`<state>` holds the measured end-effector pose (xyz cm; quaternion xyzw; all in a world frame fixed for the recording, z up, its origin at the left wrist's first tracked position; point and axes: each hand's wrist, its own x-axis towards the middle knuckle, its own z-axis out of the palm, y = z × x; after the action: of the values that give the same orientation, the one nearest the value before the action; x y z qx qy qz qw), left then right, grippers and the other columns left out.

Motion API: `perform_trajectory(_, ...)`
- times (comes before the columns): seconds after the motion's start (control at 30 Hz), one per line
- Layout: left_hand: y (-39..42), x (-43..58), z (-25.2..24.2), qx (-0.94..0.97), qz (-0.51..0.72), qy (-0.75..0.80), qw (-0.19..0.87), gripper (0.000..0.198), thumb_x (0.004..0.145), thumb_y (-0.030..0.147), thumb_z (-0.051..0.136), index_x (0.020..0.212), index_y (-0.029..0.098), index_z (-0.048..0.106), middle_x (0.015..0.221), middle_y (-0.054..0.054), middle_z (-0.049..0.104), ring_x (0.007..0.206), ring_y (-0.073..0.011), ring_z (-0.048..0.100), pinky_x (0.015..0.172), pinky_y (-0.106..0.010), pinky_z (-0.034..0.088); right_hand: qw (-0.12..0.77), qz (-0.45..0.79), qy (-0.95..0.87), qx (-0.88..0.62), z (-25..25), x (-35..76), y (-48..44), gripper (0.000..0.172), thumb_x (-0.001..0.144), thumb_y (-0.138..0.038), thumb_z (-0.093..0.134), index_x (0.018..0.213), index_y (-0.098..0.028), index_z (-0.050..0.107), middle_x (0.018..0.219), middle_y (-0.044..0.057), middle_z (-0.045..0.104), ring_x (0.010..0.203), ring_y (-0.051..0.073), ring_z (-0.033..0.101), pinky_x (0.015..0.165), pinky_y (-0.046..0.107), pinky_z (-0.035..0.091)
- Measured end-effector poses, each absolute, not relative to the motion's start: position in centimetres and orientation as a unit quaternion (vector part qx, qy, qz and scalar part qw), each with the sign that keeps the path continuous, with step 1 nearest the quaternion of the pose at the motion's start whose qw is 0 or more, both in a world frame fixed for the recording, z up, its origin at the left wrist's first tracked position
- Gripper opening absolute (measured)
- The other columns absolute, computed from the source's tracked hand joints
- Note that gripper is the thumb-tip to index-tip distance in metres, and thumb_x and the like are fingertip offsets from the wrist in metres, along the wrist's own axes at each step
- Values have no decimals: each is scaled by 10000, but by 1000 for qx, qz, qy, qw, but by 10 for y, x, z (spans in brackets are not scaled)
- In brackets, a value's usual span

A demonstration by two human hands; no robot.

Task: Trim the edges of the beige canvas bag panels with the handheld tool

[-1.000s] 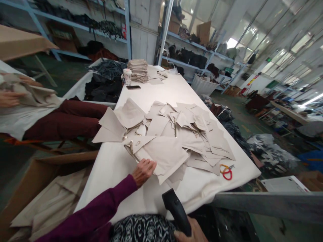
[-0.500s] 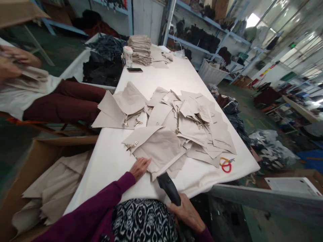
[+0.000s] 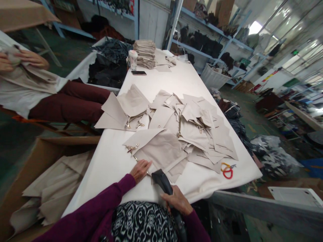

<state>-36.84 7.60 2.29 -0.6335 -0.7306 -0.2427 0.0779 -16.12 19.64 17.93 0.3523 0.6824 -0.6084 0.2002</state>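
A beige fabric piece [image 3: 161,149] with a metal zipper along its left edge lies on the near part of the white table. My left hand [image 3: 140,170] is closed over its near-left edge, fingers bent together; the thumb is hidden. My right hand [image 3: 178,200] is wrapped round the handle of a black handheld tool [image 3: 163,181]. The wide head of that tool is at the near corner of the fabric piece, just right of my left fingers. Whether it touches the cloth I cannot tell. More beige fabric pieces [image 3: 194,126] lie heaped beyond, some with metal zippers.
Scissors [image 3: 227,170] with red and yellow handles lie on the right of the white table [image 3: 174,79]. A phone [image 3: 138,72], a cup [image 3: 133,59] and a fabric stack [image 3: 145,53] stand farther back. A cardboard box [image 3: 40,153] holds beige cloth. At left another person's hands [image 3: 32,60] handle cloth.
The black tool and my right hand have moved up and left, toward my left hand and the fabric's near corner. My left hand stays in place. The other person's hands have lifted their cloth.
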Motion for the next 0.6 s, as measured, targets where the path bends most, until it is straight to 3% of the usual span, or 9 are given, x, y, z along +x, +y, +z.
perform_trajectory(0.33,75,-368,20,-632,-251,-731,65,473,747,30,460,1210,98,529,837,-102,536,813,-247,490,726,-407,467,189,-572,711,363,210,-118,187,244,762,-367,586,807,-128,582,572,-27,541,547,128,510,496,217,404)
perform_trajectory(0.6,75,-368,22,-633,-239,-733,63,463,766,42,462,1221,111,515,837,-96,540,804,-246,491,734,-404,468,178,-597,694,360,190,-148,195,217,761,-360,566,727,-150,527,492,-47,492,411,101,471,410,207,375)
